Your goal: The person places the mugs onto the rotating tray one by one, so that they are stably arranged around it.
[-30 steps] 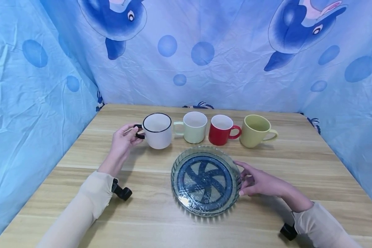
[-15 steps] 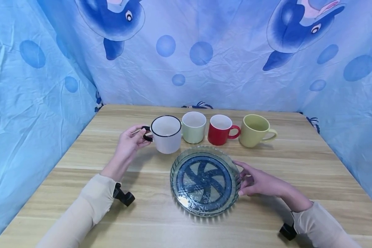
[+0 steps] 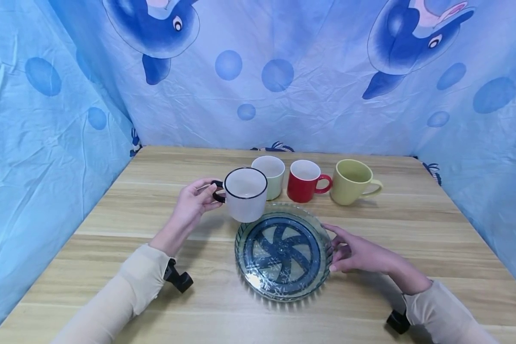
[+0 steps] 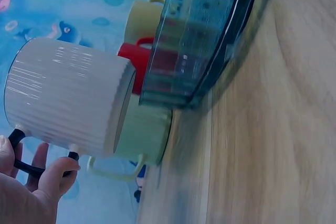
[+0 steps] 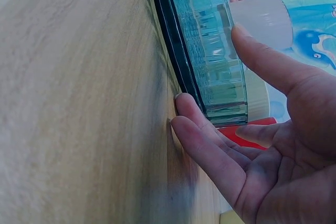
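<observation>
My left hand (image 3: 193, 203) grips the black handle of a white enamel-look mug (image 3: 246, 196) with a dark rim. In the left wrist view, the mug's ribbed side (image 4: 68, 95) is seen raised off the table, fingers and thumb around its handle. It overlaps the back left rim of a round clear glass dish (image 3: 284, 291), whose base shows a blue swirl. Beside the dish's right wall lies my right hand (image 3: 361, 251), fingers loosely bent. In the right wrist view, its thumb (image 5: 262, 59) reaches the glass wall and other fingertips lie near the base.
Behind the dish stand a pale green mug (image 3: 272, 177), partly hidden by the white mug, a red mug (image 3: 301, 186) and an olive-green mug (image 3: 348, 186). They sit in a row on the wooden table (image 3: 189, 310). A blue patterned cloth (image 3: 327, 119) surrounds the table.
My left hand has carried the white mug rightward and toward me, from beside the pale green mug to over the dish's back left rim. My right hand and the dish stay in place.
</observation>
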A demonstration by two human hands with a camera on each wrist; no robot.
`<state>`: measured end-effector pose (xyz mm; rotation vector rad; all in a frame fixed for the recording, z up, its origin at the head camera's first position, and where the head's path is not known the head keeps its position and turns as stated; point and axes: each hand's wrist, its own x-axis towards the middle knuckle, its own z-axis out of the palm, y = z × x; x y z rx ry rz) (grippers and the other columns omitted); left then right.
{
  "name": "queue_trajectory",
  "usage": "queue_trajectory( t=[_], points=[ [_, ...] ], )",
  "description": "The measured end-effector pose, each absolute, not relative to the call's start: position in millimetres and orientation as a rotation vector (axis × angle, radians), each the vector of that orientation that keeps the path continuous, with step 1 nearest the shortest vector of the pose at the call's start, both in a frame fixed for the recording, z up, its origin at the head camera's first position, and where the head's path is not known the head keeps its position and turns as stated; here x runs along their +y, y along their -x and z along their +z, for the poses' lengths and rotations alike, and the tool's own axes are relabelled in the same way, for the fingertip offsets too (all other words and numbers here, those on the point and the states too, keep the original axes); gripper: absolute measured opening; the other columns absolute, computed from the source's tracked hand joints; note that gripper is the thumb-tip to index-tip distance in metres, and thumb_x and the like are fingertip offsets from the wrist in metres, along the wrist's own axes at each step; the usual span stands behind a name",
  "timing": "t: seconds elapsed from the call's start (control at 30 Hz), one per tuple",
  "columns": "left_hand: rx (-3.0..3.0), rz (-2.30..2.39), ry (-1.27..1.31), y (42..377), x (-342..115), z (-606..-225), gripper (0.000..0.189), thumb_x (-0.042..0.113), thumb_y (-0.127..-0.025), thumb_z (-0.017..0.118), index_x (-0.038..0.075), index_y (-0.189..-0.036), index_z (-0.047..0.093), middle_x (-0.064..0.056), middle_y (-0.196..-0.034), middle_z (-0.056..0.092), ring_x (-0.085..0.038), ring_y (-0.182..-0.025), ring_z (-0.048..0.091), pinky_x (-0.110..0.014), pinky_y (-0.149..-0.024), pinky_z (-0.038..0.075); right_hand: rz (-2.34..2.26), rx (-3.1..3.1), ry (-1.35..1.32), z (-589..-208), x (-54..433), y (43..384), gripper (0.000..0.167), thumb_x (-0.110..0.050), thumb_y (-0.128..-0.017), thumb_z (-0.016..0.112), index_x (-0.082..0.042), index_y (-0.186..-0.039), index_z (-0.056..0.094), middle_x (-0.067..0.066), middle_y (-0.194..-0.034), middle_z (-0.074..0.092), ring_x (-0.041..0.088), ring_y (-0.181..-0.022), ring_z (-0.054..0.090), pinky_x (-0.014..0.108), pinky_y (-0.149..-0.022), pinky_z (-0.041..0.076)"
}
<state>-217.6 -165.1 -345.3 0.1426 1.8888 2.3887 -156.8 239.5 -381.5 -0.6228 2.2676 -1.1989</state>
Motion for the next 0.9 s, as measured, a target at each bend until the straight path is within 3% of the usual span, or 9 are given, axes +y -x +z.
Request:
queue_trajectory(
  t=[0.6,0.9],
  points=[
    [1.833,2.342,-0.175,205,-132,-347,0.024,0.004,-0.099,0.049,0.02,-0.095,0.065,0.008,-0.087,0.074,-0.011,-0.082,0.072,-0.026,-0.073,0.062,-1.235,2.235,0.605,-380,238,156,0.102,-0.015,-0.081,0.078,-0.001,-0.154,0.008,0.026,-0.116,0.05,0.026,-0.095,0.065,0.028,-0.069,0.06],
    [1.846,2.285,-0.174,200,-122,-350,0.018,0.003,-0.099,0.049,0.014,-0.103,0.063,0.008,-0.087,0.073,-0.01,-0.083,0.071,-0.027,-0.075,0.062,-1.197,2.274,0.63,-381,238,156,0.102,-0.018,-0.08,0.079,-0.001,-0.153,0.01,0.024,-0.114,0.053,0.02,-0.092,0.066,0.025,-0.073,0.059]
  ],
)
